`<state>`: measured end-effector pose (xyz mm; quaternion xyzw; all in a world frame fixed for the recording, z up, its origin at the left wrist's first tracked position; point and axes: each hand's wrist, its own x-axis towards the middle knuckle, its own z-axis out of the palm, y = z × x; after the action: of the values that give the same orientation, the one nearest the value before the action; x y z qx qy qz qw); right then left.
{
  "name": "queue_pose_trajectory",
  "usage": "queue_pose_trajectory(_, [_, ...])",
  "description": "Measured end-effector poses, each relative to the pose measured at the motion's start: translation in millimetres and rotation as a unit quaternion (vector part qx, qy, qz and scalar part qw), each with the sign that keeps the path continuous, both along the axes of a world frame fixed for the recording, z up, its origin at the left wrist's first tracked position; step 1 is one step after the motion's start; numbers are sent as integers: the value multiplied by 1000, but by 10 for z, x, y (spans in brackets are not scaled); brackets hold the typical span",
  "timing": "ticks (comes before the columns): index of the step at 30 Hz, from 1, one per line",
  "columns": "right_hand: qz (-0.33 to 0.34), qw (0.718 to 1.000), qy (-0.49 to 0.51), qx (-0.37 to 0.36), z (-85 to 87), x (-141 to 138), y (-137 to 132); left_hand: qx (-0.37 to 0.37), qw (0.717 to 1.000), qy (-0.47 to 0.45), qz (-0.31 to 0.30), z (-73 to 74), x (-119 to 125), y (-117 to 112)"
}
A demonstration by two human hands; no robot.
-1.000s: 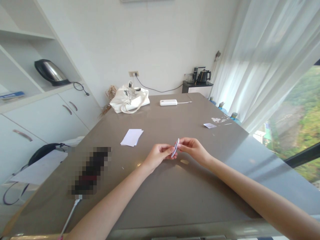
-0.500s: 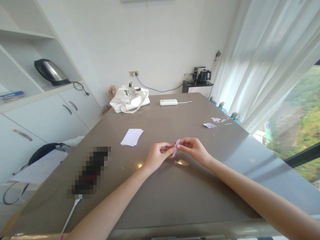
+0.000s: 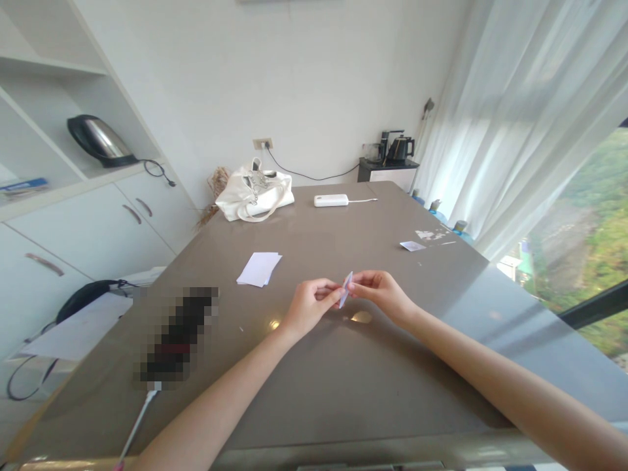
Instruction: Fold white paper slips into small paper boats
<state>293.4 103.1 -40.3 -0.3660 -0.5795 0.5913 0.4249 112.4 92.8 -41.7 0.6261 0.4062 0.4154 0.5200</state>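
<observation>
A small piece of white paper [image 3: 346, 289] stands tilted on edge between my two hands, just above the table. My left hand [image 3: 314, 302] pinches it from the left with thumb and fingers. From the other side, my right hand [image 3: 379, 292] is closed on its right face and edge. The fingers cover much of the paper, so I cannot tell how it is folded. To the left lies a small stack of white paper sheets [image 3: 259, 269]. A separate small piece of paper [image 3: 412, 246] rests farther off on the right.
On the brown table [image 3: 314, 405] lie a pixelated dark object [image 3: 179, 333] with a white cable at left, a white bag [image 3: 255, 193] and a white power bank [image 3: 330, 200] at the back. White scraps [image 3: 430, 234] lie near the right edge, by the curtain [image 3: 510, 118].
Both hands stay almost in place. The paper between them has turned slightly, and a little more of its face shows.
</observation>
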Motion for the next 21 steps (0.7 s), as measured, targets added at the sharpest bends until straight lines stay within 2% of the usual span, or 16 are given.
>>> queue_pose_trajectory(7, [-13, 999, -17, -31, -60, -1, 36, -6, 1000, -5, -6, -16, -1, 13])
queue_pose_trajectory(12, [24, 998, 20, -63, -30, -10, -3, -76, 994, -61, -52, -18, -5, 24])
queue_pose_trajectory(17, [54, 997, 14, -58, 9, -21, -34, -163, 972, -143, -91, -7, -14, 26])
queue_pose_trajectory(21, [65, 997, -7, -30, 7, -18, -21, -243, 933, -226, -137, -10, -13, 32])
